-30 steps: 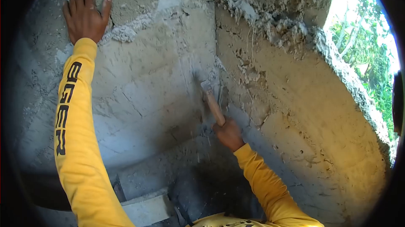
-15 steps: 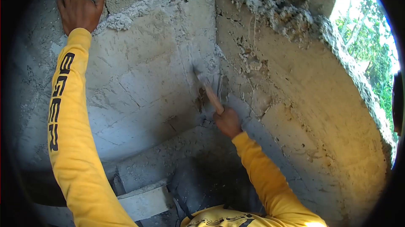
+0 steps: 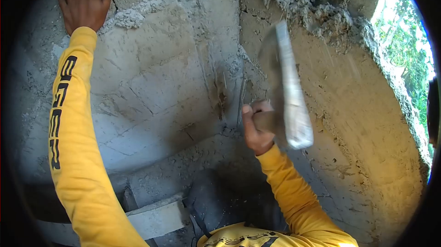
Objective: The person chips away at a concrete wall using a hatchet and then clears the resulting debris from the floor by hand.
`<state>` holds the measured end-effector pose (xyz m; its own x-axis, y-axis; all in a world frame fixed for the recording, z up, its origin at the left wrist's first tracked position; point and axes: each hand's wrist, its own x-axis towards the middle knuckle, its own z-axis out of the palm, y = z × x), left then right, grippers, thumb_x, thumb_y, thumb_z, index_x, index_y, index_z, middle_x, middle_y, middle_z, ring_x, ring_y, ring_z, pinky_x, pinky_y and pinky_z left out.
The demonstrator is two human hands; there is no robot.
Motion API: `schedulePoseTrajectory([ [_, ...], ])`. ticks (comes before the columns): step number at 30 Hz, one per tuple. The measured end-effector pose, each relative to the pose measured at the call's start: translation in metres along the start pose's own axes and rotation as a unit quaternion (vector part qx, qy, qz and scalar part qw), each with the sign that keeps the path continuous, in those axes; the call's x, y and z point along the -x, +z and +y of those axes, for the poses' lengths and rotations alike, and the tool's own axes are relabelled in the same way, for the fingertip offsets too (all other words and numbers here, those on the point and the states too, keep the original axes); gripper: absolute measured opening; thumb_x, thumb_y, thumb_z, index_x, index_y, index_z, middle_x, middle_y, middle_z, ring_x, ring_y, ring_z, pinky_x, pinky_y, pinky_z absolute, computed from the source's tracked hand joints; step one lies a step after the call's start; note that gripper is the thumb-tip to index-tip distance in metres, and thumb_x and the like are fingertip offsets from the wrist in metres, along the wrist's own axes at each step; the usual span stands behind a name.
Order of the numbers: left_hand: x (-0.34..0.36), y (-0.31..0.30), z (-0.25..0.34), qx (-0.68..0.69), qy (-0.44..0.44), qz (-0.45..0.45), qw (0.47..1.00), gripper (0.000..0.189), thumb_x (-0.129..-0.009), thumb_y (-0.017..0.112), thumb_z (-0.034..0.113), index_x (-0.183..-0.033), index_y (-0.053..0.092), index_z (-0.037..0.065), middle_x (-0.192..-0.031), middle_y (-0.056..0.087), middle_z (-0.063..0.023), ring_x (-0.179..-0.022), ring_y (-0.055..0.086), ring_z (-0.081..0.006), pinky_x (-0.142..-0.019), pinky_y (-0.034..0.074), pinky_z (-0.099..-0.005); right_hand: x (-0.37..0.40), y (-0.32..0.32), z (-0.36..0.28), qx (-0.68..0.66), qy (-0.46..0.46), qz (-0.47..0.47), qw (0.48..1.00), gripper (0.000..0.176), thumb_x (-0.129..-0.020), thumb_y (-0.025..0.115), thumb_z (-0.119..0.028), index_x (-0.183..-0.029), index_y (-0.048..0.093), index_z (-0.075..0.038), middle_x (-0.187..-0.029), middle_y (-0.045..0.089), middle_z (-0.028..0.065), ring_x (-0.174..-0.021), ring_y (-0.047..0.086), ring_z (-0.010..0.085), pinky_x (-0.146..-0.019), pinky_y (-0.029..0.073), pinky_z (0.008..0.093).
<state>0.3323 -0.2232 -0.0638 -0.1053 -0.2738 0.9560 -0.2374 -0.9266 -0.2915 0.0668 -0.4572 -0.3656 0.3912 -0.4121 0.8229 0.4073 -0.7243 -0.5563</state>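
Note:
My right hand (image 3: 258,127) is wrapped around the short handle of a hammer (image 3: 294,91), raised off the wall toward the camera. Motion blurs its long metal head, which looks grey with a bright, worn end; I cannot make out the far end clearly. Flat on the rough upper wall at the left rests my left hand (image 3: 86,6), fingers stretched out and holding nothing. Between the hands, the concrete wall (image 3: 151,72) meets a second face at an inner corner, with a chipped dark patch (image 3: 221,100) beside the corner line.
A crumbly mortar ridge (image 3: 317,19) runs along the top of the right-hand concrete face (image 3: 358,123). Below stands a pale block-like ledge (image 3: 158,219) near my body. Green foliage (image 3: 404,45) shows beyond the wall's edge at the right.
The hammer has swung away from the corner, up and to the right toward the camera. My right hand has shifted slightly right; my left hand stays on the wall.

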Motion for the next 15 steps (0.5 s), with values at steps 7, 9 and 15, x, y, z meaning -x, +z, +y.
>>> schedulePoseTrajectory([
  [7,-0.009,0.003,-0.010,-0.002,0.004,0.015,1.000,0.080,-0.093,0.067,0.027,-0.162,0.029,0.011,-0.169,0.023,-0.0206,-0.155,0.023,-0.0413,-0.126,0.016,-0.0571,0.061,0.014,0.084,0.099,0.255,-0.247,0.930,0.030,-0.086,0.074,-0.023,-0.097,0.069,0.005,-0.085,0.068,0.0310,-0.084,0.067,0.0504,-0.073,0.054,0.0497],
  [9,0.000,0.001,-0.002,0.036,0.006,0.005,0.999,0.081,-0.093,0.067,0.028,-0.162,0.029,0.011,-0.169,0.022,-0.0206,-0.155,0.023,-0.0412,-0.126,0.016,-0.0567,0.056,-0.008,0.040,0.051,0.306,-0.224,0.924,0.029,-0.087,0.075,-0.022,-0.096,0.068,0.004,-0.082,0.068,0.0291,-0.081,0.067,0.0489,-0.072,0.054,0.0488],
  [15,0.003,0.005,-0.003,0.019,0.010,0.009,1.000,0.081,-0.094,0.067,0.028,-0.163,0.027,0.011,-0.170,0.020,-0.0195,-0.156,0.022,-0.0402,-0.127,0.016,-0.0548,-0.009,-0.021,-0.022,-0.047,0.185,-0.062,0.980,0.021,-0.091,0.077,-0.015,-0.095,0.066,0.002,-0.076,0.066,0.0129,-0.066,0.064,0.0274,-0.064,0.052,0.0385],
])
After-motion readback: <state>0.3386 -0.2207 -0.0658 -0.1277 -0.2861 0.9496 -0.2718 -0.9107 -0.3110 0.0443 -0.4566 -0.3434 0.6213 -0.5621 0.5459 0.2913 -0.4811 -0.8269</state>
